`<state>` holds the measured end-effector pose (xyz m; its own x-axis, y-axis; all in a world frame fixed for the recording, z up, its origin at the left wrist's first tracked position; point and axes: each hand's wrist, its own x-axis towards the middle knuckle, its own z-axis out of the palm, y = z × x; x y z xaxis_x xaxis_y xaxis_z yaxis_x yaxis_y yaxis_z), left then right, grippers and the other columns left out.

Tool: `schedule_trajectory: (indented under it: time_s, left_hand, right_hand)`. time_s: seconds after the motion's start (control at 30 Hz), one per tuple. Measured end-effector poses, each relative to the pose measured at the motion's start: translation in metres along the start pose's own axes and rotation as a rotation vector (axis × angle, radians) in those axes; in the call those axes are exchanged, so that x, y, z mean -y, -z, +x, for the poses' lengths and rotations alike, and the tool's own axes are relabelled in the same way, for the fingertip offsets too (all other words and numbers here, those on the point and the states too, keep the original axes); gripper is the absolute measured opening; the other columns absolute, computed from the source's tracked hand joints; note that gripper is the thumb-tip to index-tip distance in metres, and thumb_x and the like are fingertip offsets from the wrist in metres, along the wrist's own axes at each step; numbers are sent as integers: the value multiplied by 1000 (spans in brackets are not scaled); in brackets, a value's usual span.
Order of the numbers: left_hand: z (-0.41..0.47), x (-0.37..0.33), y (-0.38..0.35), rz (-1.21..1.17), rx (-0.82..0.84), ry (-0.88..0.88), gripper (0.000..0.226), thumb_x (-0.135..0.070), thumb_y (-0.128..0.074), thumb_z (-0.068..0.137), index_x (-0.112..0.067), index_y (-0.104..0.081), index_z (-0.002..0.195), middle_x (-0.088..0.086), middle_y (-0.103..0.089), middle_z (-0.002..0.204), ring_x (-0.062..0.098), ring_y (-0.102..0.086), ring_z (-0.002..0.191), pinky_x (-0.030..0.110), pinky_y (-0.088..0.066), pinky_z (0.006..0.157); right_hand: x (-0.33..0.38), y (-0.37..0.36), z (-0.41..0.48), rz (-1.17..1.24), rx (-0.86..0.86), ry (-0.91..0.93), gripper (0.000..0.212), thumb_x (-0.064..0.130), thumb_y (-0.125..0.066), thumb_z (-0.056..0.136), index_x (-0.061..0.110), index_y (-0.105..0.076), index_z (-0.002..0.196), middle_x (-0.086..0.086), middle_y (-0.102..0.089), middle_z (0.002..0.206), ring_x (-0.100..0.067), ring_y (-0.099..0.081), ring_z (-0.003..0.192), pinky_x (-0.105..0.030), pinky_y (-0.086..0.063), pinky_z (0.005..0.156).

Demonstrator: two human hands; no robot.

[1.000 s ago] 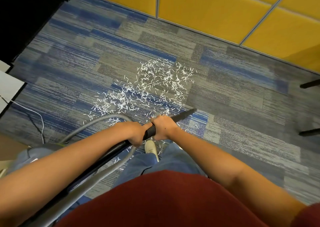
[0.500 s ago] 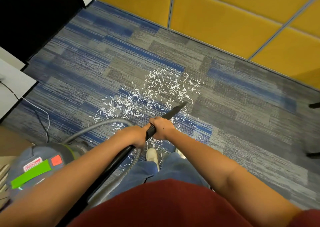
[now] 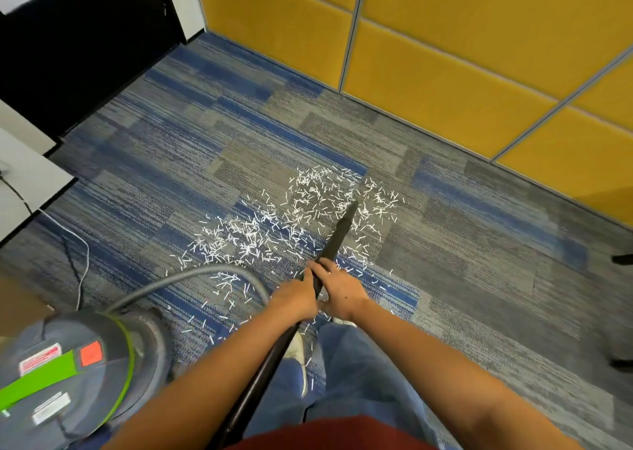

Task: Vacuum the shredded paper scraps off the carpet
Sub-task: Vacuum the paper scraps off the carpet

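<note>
Over scattered paper scraps, both hands grasping black vacuum wand, left hand behind right hand

Both bare forearms extended up from the bottom corners of the frame and met just below its centre. The left hand curled its fingers round the vacuum wand from the left. The right hand gripped it from the right, slightly higher in the frame, the two hands nearly touching, backs turned upward.
</note>
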<state>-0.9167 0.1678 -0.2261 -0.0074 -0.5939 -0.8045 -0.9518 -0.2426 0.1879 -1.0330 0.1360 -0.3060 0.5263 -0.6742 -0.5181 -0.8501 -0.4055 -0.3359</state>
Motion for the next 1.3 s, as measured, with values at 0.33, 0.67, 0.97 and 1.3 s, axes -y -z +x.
schedule_trajectory:
  time_s: [0.33, 0.67, 0.97, 1.3]
  left_hand:
    - [-4, -25, 34, -359, 66, -49, 64, -20, -60, 83, -14, -27, 137, 8, -58, 103, 24, -58, 92, 23, -40, 65]
    - [41, -86, 65, -254, -117, 15, 65, -22, -57, 88, -14, -23, 142, 7, -57, 108, 24, -60, 95, 32, -48, 73]
    - [50, -120, 42, 39, -209, 10, 72, -11, -52, 91, -11, -10, 150, 13, -56, 123, 27, -56, 111, 37, -47, 87]
    - [43, -120, 32, 9, -265, 24, 74, -5, -53, 90, -18, -12, 151, 10, -58, 114, 23, -59, 102, 33, -49, 80]
  right_hand:
    - [-34, 51, 28, -243, 12, 256, 46, 33, -64, 77, 20, -52, 119, -7, -59, 112, -32, -64, 90, -36, -50, 72]
    - [-96, 111, 57, -242, 3, 203, 46, 23, -63, 82, 18, -49, 126, -7, -55, 121, -31, -62, 101, -40, -52, 85]
    - [-135, 84, 63, -221, 85, 130, 45, 24, -64, 86, 18, -45, 127, -9, -50, 127, -32, -60, 106, -44, -52, 86]
    - [-142, 81, 67, -172, 127, 162, 47, 22, -69, 83, 20, -46, 124, -6, -50, 122, -31, -59, 106, -45, -53, 84]
